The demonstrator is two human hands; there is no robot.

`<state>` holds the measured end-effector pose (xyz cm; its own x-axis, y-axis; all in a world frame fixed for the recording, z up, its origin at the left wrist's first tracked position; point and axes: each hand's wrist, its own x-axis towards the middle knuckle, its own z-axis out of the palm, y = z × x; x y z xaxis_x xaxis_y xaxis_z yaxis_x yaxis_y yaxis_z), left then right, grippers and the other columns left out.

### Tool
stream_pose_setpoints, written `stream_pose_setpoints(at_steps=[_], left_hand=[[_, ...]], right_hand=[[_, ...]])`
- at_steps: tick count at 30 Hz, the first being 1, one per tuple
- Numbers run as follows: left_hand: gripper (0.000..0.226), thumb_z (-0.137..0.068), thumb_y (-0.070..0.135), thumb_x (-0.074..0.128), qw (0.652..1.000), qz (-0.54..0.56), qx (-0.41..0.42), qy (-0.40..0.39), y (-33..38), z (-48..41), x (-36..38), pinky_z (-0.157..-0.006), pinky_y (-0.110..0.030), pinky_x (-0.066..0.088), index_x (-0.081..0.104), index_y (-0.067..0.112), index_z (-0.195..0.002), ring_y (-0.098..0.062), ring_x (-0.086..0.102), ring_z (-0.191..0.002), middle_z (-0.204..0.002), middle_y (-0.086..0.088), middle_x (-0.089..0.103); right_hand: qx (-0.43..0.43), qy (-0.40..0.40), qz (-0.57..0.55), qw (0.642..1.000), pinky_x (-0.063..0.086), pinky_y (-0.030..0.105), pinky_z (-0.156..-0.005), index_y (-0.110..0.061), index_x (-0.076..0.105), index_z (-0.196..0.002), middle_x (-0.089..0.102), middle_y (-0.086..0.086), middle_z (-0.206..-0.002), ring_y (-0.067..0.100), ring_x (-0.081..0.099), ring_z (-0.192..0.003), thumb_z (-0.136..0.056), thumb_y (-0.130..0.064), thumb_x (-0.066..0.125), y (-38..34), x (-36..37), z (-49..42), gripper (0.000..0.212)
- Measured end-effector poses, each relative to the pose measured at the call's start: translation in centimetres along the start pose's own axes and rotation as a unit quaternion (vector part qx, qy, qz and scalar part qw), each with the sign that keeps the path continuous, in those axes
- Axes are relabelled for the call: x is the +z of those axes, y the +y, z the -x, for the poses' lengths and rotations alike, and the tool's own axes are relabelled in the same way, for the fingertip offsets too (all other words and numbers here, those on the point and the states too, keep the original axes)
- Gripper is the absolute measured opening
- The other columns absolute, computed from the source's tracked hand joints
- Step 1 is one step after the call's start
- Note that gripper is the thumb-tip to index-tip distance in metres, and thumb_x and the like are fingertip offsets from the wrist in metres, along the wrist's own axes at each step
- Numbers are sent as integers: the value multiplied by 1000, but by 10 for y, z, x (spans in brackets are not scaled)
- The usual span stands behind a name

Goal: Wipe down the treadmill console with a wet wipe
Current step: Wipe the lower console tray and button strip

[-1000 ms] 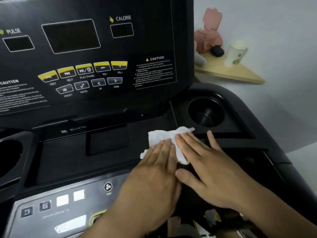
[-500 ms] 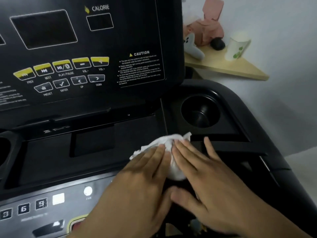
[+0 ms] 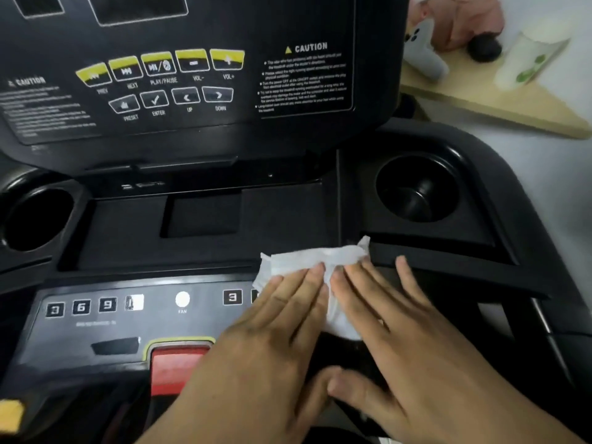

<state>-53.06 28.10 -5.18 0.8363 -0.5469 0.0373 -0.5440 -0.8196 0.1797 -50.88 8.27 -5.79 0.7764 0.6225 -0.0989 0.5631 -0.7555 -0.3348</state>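
Note:
A white wet wipe [image 3: 315, 257] lies crumpled on the black treadmill console [image 3: 205, 149], at the right end of the lower button panel. My left hand [image 3: 275, 341] presses flat on the wipe's left part with straight fingers. My right hand [image 3: 403, 341] lies beside it, its straight fingers pressing the wipe's right part, thumb spread out low. The two hands touch side by side, and the middle of the wipe is hidden under them.
A round cup holder [image 3: 416, 190] sits right of the wipe, another [image 3: 35, 216] at the far left. A red stop button [image 3: 177, 363] lies by my left wrist. Behind the console, a wooden corner shelf [image 3: 499, 100] carries a paper cup [image 3: 528, 62] and pink figure.
Both hands have slid the wipe toward me, from the recessed tray down onto the edge of the lower button panel. The view has tilted down, showing the red button.

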Motion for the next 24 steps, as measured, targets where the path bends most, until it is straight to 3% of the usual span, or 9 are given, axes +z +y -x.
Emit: stream_pose_setpoints(at_steps=[5,10,12,17,19,21,22,24], left_hand=[[67,-98,36,31,998,-49,-27,2,5,-20,7,-117,-47,26,21,-6,-150,-30,11,-150,-159,-22,18],[67,-99,43,27,999,-42,-12,6,7,11,14,-113,-48,34,32,-2,-148,-30,23,-147,-157,-19,27],[68,-97,43,29,999,-46,-10,17,5,8,16,-114,-48,32,33,-2,-148,-30,26,-146,-156,-19,30],[72,-96,45,17,999,-42,0,12,-6,-6,12,-122,-40,9,12,1,-153,-24,2,-150,-161,-17,10],[72,-96,46,19,999,-39,6,20,-2,10,15,-121,-40,10,18,1,-152,-25,9,-150,-160,-17,15],[71,-97,47,24,999,-39,13,23,9,30,21,-119,-44,20,27,0,-150,-28,24,-146,-156,-18,29],[71,-97,48,24,999,-33,10,18,15,37,23,-118,-46,21,27,0,-150,-29,27,-145,-155,-18,32],[74,-97,50,18,999,-32,1,-12,23,42,24,-121,-45,11,11,2,-153,-30,15,-149,-160,-17,19]], right_hand=[[41,7,-7,999,-9,43,-119,-17,-10,-152,-9,-4,-161,5,-16,-146,-84,-76,-9,5,-9,-21,91],[62,-30,-17,997,-16,35,-115,-21,-18,-150,-21,-8,-159,0,-27,-141,-85,-79,-1,-16,4,14,89],[85,-31,9,996,-16,37,-117,-24,-24,-149,-26,-10,-157,-1,-29,-139,-82,-79,-7,-19,3,13,88],[122,34,17,992,-11,38,-119,-19,-13,-152,-13,-5,-161,4,-16,-145,-79,-74,-12,-27,6,-7,92],[122,37,19,992,-12,31,-117,-20,-13,-152,-15,-7,-159,2,-19,-143,-79,-76,-12,-36,16,7,93],[136,28,25,990,-17,25,-113,-23,-15,-152,-22,-12,-153,0,-25,-140,-80,-77,-7,-49,24,28,90],[150,25,26,988,-19,23,-110,-25,-16,-151,-23,-15,-150,1,-25,-138,-80,-76,-4,-56,25,36,88],[186,14,22,982,-19,21,-105,-27,-14,-152,-21,-16,-151,3,-26,-133,-80,-74,3,-66,22,41,87]])
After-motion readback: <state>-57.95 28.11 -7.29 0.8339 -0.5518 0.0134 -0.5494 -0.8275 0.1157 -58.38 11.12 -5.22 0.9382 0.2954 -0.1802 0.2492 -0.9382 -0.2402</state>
